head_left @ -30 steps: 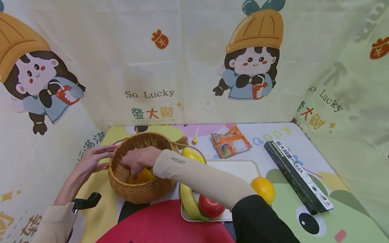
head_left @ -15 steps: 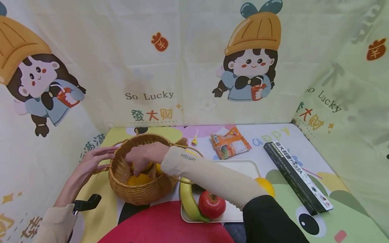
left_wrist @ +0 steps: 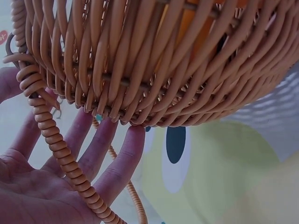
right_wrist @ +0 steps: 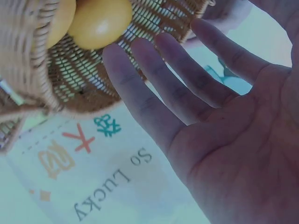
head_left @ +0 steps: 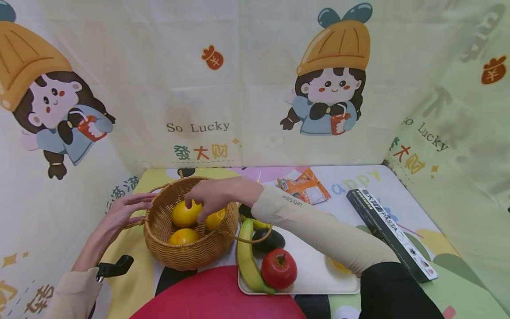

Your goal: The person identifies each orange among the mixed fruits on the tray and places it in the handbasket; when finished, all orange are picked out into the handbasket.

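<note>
A round wicker basket [head_left: 187, 254] stands at the left of the table with three oranges inside, one at the back [head_left: 183, 215], one in front [head_left: 184, 237] and one at the right [head_left: 215, 219]. Over its right rim hangs my right hand [head_left: 223, 192], fingers spread and relaxed, holding nothing. The right wrist view shows that bare palm [right_wrist: 233, 144] beside the basket's opening. My left hand [head_left: 119, 215] touches the basket's left side with straight fingers, and the fingertips [left_wrist: 135, 135] meet the weave in the left wrist view. A handle [left_wrist: 60, 149] crosses that palm.
Right of the basket, a white tray [head_left: 318, 283] bears a banana [head_left: 248, 261], a red round fruit [head_left: 279, 268] and a dark green avocado [head_left: 272, 239]. My right sleeve nearly hides an orange [head_left: 338, 266]. Behind lie an orange snack packet [head_left: 307, 188] and, rightward, a black pasta box [head_left: 390, 235].
My right hand has risen out of the basket and shifted right, leaving the oranges inside in plainer sight. My left hand keeps its place at the basket's side.
</note>
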`<state>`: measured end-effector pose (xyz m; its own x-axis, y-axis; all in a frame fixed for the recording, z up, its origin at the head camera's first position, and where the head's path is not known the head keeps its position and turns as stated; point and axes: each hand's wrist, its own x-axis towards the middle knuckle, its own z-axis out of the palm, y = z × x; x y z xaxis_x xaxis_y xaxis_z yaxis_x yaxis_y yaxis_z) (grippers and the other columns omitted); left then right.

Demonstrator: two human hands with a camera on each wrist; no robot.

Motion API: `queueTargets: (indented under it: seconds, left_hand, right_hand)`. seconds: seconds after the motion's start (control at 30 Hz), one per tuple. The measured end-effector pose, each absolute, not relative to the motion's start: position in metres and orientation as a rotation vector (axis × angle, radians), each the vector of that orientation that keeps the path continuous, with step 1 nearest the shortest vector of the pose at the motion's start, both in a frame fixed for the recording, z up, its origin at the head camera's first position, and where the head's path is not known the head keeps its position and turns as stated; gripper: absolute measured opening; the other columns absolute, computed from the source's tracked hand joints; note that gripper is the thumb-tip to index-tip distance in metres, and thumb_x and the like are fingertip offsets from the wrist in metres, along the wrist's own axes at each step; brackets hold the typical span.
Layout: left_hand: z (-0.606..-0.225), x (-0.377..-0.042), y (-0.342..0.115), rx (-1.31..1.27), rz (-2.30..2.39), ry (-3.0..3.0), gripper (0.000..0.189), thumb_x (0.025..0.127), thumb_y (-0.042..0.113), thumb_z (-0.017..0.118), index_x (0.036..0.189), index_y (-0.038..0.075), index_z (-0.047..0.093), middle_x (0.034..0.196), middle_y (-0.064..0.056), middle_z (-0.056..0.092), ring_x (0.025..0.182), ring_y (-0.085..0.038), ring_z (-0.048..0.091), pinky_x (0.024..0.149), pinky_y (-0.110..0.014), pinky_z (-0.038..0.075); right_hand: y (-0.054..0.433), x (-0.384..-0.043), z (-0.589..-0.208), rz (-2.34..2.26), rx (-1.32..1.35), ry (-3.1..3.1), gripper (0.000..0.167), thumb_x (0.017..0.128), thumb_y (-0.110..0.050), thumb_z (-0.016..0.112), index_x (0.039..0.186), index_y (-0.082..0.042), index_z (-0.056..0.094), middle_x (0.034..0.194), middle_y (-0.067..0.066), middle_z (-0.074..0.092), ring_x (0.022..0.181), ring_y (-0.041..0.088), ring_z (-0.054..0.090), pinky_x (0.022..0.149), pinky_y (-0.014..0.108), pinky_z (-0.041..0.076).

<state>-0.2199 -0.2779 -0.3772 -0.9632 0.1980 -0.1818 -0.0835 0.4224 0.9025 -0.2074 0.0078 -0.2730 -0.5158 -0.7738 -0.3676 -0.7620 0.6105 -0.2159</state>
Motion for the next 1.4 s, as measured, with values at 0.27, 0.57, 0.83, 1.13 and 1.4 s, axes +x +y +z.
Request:
queueTargets:
  seconds: [0.27,0.57,0.83,1.13,1.4]
  left_hand:
    - [-0.374,-0.222,-0.276,0.112,1.555,2.413,0.053,0.091,0.041,0.064,0.134,0.013,0.057,0.102,0.028,0.061,0.091,0.009,0.058,0.078,-0.023,0.054]
    - [-0.375,-0.221,-0.275,0.126,1.51,2.452,0.06,0.092,0.044,0.061,0.139,0.008,0.051,0.107,0.026,0.06,0.092,0.009,0.058,0.079,-0.023,0.053]
    - [-0.374,-0.222,-0.275,0.127,1.526,2.427,0.059,0.092,0.043,0.06,0.138,0.008,0.052,0.104,0.026,0.061,0.092,0.008,0.058,0.079,-0.025,0.054]
    - [-0.375,-0.22,-0.278,0.124,1.53,2.436,0.059,0.092,0.043,0.061,0.137,0.007,0.052,0.106,0.023,0.061,0.091,0.007,0.059,0.079,-0.025,0.054]
    - [-0.375,-0.218,-0.278,0.119,1.516,2.445,0.06,0.092,0.044,0.061,0.138,0.007,0.052,0.117,0.013,0.063,0.092,0.007,0.058,0.079,-0.025,0.054]
  right_hand:
    - [0.068,-0.196,-0.267,-0.152,-1.242,2.442,0.043,0.088,-0.026,0.069,0.128,-0.011,0.058,0.125,0.003,0.06,0.113,0.016,0.054,0.097,0.029,0.043]
    - [0.143,-0.175,-0.277,-0.214,-0.987,2.543,0.043,0.087,-0.028,0.07,0.126,-0.016,0.06,0.124,0.001,0.06,0.111,0.019,0.056,0.092,0.036,0.047]
    - [0.203,-0.158,-0.295,-0.322,-0.824,2.578,0.041,0.085,-0.027,0.073,0.122,-0.013,0.062,0.117,0.002,0.062,0.106,0.022,0.058,0.089,0.038,0.05]
    - [0.25,-0.135,-0.314,-0.429,-0.691,2.563,0.036,0.084,-0.026,0.074,0.116,-0.014,0.063,0.114,0.001,0.062,0.103,0.024,0.059,0.083,0.039,0.053]
    - [0.275,-0.117,-0.331,-0.471,-0.626,2.542,0.036,0.082,-0.024,0.075,0.114,-0.016,0.062,0.113,0.001,0.06,0.102,0.025,0.056,0.083,0.041,0.051]
